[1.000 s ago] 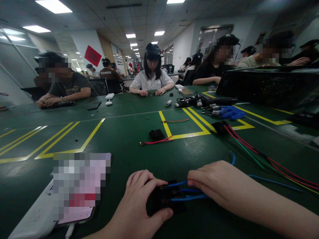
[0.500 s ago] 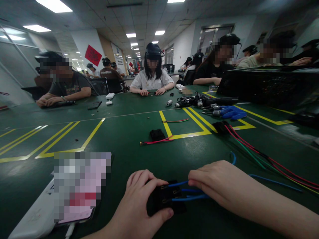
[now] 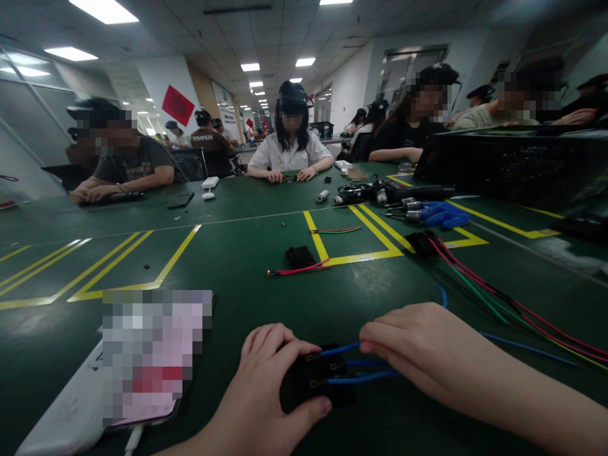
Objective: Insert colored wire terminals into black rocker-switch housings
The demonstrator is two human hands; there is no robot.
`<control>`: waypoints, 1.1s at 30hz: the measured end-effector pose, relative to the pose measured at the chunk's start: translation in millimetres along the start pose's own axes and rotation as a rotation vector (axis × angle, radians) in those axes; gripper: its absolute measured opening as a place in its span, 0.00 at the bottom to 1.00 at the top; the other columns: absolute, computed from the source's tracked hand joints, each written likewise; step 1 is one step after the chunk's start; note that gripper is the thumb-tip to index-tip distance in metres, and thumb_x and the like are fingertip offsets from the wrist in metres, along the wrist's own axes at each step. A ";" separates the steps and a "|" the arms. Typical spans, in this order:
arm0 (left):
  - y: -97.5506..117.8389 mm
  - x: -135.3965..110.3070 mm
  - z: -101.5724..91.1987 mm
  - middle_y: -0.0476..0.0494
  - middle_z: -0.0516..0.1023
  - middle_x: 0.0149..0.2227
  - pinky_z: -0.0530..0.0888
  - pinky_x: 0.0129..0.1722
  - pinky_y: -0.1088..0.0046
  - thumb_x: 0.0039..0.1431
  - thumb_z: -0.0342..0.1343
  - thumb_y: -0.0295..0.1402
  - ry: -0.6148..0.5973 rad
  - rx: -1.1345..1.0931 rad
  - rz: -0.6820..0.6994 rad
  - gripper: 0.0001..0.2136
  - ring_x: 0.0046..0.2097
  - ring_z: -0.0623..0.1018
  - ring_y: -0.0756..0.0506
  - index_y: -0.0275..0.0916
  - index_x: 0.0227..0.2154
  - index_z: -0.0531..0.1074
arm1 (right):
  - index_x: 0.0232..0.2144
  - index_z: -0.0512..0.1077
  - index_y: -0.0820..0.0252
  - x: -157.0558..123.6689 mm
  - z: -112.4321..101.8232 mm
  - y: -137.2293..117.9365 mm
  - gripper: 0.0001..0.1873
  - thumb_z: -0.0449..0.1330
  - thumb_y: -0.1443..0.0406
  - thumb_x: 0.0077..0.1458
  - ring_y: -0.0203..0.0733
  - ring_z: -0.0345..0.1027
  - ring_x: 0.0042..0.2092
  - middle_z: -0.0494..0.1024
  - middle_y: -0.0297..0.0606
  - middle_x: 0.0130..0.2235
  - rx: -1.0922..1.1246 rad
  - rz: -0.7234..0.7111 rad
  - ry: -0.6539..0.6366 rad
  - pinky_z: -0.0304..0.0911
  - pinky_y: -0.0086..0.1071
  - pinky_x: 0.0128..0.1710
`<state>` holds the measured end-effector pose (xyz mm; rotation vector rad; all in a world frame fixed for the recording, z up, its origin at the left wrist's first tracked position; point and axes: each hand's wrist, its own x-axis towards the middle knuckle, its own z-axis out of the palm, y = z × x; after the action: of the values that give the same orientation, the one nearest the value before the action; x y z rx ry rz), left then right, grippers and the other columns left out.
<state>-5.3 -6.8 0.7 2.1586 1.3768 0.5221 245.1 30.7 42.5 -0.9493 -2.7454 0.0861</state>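
A black plastic socket block (image 3: 320,373) lies on the green table (image 3: 228,316) in front of me. My left hand (image 3: 278,373) grips it from the left, forefinger along its far edge and thumb at its near edge. Blue wires (image 3: 365,376) run rightward from metal terminals on the block. My right hand (image 3: 406,345) pinches the farthest blue wire (image 3: 341,349) between thumb and fingertips, right of the block. The other blue wires pass beneath that hand, partly hidden. Their loose ends show beyond my forearm.
A phone (image 3: 156,367) and a white power bank (image 3: 66,399) lie at left. Ahead are another black block (image 3: 300,256) and red wires (image 3: 299,271). At right is a black block (image 3: 424,242) with red and green wires. Screwdriver tools and blue gloves (image 3: 444,214) lie farther back; several people sit around.
My right hand shifts very slightly, still pinching the blue wire. My left hand and the black block stay in place.
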 end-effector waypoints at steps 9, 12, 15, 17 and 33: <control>3.1 2.6 -1.8 0.45 0.72 0.46 0.64 0.54 0.48 0.50 0.65 0.29 -0.020 -0.006 -0.021 0.20 0.53 0.68 0.33 0.49 0.47 0.74 | 0.30 0.70 0.57 1.7 0.9 -3.2 0.09 0.56 0.72 0.62 0.40 0.72 0.26 0.77 0.30 0.26 -0.047 0.073 -0.120 0.55 0.32 0.25; 2.1 2.3 -1.9 0.45 0.72 0.46 0.64 0.54 0.48 0.50 0.66 0.29 -0.022 -0.007 -0.026 0.20 0.53 0.67 0.33 0.49 0.47 0.74 | 0.29 0.70 0.57 3.0 0.7 -3.6 0.10 0.56 0.72 0.62 0.41 0.73 0.27 0.77 0.31 0.27 -0.049 0.092 -0.142 0.55 0.32 0.26; 0.6 2.2 -1.5 0.45 0.71 0.46 0.64 0.53 0.48 0.49 0.66 0.29 -0.016 -0.011 -0.019 0.20 0.52 0.67 0.33 0.49 0.47 0.75 | 0.29 0.70 0.56 1.9 0.5 -1.9 0.10 0.55 0.71 0.63 0.40 0.72 0.26 0.77 0.30 0.27 -0.034 0.042 -0.068 0.55 0.33 0.26; -0.2 2.3 -0.8 0.46 0.71 0.46 0.64 0.53 0.48 0.49 0.66 0.29 -0.011 -0.015 -0.014 0.20 0.52 0.67 0.33 0.49 0.47 0.74 | 0.31 0.70 0.56 0.4 0.9 0.0 0.10 0.53 0.70 0.64 0.39 0.70 0.26 0.76 0.30 0.27 -0.023 0.000 -0.014 0.54 0.33 0.26; -1.8 3.4 0.8 0.46 0.72 0.47 0.63 0.54 0.48 0.49 0.66 0.28 -0.008 -0.019 -0.005 0.22 0.53 0.67 0.33 0.51 0.47 0.74 | 0.30 0.71 0.57 4.1 1.4 -0.9 0.10 0.56 0.71 0.62 0.42 0.74 0.28 0.78 0.31 0.28 -0.011 0.110 -0.171 0.57 0.34 0.26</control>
<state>-4.7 -3.2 -0.9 2.1398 1.3672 0.5220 241.2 32.6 42.1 -1.1450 -2.8484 0.1793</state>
